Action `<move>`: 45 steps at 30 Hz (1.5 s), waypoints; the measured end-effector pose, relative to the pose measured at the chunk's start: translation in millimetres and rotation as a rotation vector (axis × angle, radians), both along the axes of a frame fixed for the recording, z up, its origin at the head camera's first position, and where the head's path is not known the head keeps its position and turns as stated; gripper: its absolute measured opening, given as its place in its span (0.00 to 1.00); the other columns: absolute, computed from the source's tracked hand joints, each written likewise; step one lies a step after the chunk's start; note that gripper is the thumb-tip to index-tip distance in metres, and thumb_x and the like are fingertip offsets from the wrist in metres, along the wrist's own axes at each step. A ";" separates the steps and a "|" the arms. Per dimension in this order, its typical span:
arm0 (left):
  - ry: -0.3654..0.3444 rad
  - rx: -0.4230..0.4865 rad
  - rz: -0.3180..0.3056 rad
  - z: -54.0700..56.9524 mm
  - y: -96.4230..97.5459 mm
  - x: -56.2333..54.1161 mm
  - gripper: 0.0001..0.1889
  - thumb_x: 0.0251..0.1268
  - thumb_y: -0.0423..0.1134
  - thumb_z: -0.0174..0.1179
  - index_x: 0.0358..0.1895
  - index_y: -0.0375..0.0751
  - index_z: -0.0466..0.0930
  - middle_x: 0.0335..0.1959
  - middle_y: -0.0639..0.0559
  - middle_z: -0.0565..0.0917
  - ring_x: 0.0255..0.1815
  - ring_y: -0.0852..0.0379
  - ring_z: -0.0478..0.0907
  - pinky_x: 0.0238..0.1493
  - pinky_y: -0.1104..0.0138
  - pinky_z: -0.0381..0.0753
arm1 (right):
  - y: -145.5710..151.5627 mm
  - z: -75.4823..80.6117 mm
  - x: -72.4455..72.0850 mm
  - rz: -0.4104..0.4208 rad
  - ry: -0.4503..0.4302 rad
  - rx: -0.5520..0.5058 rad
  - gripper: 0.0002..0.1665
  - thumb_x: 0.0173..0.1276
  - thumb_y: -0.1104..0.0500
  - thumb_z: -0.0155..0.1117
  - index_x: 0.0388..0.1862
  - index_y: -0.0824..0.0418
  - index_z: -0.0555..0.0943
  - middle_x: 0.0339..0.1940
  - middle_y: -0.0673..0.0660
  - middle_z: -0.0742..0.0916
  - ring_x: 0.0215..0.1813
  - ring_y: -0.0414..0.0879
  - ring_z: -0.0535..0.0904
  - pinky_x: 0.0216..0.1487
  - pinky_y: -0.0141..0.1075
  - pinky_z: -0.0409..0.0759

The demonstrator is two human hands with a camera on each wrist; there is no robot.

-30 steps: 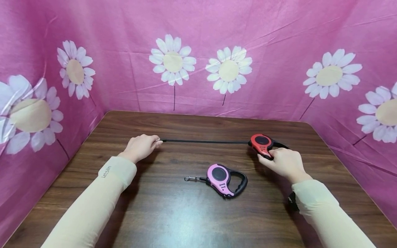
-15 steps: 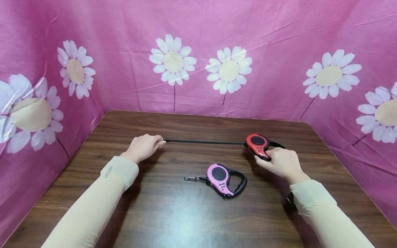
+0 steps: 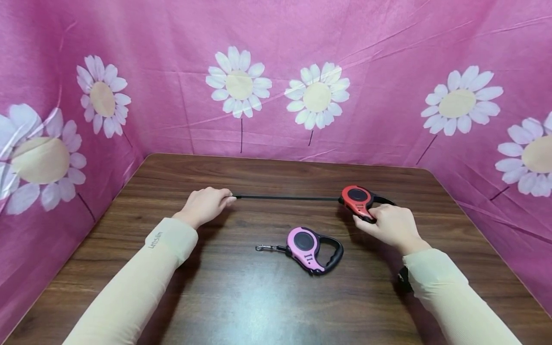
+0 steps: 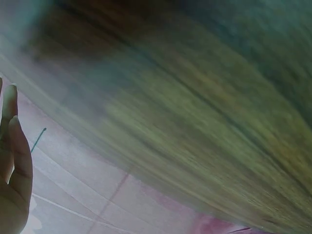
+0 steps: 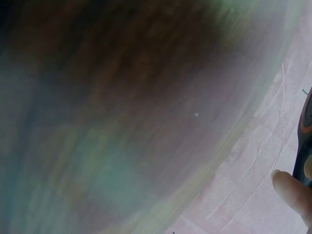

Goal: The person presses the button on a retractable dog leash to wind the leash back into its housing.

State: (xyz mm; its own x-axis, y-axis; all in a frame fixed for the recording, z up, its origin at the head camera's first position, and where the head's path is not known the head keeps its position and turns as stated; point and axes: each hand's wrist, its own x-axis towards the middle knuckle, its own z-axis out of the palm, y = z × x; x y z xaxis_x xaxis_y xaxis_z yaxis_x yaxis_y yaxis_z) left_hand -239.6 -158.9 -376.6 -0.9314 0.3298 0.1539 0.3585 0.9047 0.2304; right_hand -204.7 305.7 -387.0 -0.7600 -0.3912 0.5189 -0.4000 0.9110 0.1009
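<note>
In the head view, my right hand [image 3: 392, 225] grips a red retractable dog leash [image 3: 357, 201] by its black handle, near the right of the table. A black cord [image 3: 289, 198] runs straight and taut from its casing to my left hand [image 3: 203, 206], which pinches the cord's end; the clip there is hidden by the fingers. Nearer to me lies a pink retractable leash [image 3: 304, 249] with a metal clip [image 3: 266, 247] pointing left, touched by neither hand. The right wrist view catches just a thumb [image 5: 290, 192] against the dark casing edge [image 5: 306, 141]. Left fingers [image 4: 22, 161] appear at the left wrist view's edge.
A brown wood-grain table [image 3: 207, 297] lies under both hands. Pink cloth [image 3: 276, 28] printed with white daisies hangs along its back and sides.
My left hand has moved right, toward the red leash, and the stretch of cord has become shorter. My right hand shifted slightly left with the casing. The pink leash stays put.
</note>
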 end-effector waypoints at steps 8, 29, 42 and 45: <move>-0.008 0.000 -0.018 0.1 5.5 1.4 0.12 0.74 0.53 0.54 0.36 0.52 0.81 0.25 0.59 0.83 0.34 0.48 0.84 0.32 0.49 0.78 | 1.1 -1.7 0.2 -0.010 -0.031 0.013 0.29 0.54 0.40 0.64 0.09 0.49 0.59 0.12 0.45 0.66 0.13 0.39 0.56 0.14 0.34 0.53; -0.003 0.004 -0.044 -1.5 18.4 0.5 0.13 0.74 0.53 0.54 0.36 0.51 0.81 0.25 0.55 0.84 0.31 0.48 0.84 0.28 0.51 0.76 | -1.8 -1.6 -0.3 0.009 -0.021 0.008 0.29 0.54 0.40 0.64 0.09 0.48 0.58 0.12 0.44 0.65 0.14 0.39 0.55 0.13 0.35 0.54; 0.006 0.012 -0.054 -3.9 25.4 -0.8 0.13 0.74 0.53 0.54 0.34 0.52 0.80 0.25 0.58 0.83 0.32 0.49 0.84 0.29 0.52 0.77 | -4.4 -2.5 -1.1 0.001 -0.047 0.016 0.29 0.54 0.40 0.64 0.09 0.48 0.58 0.12 0.44 0.66 0.13 0.39 0.56 0.13 0.35 0.54; 0.013 0.012 -0.056 -4.2 27.0 -0.6 0.13 0.73 0.53 0.54 0.34 0.52 0.80 0.25 0.57 0.84 0.32 0.48 0.84 0.27 0.52 0.76 | -4.8 -3.0 -1.6 0.004 -0.050 0.019 0.29 0.54 0.40 0.65 0.09 0.48 0.58 0.12 0.44 0.66 0.13 0.39 0.56 0.13 0.35 0.54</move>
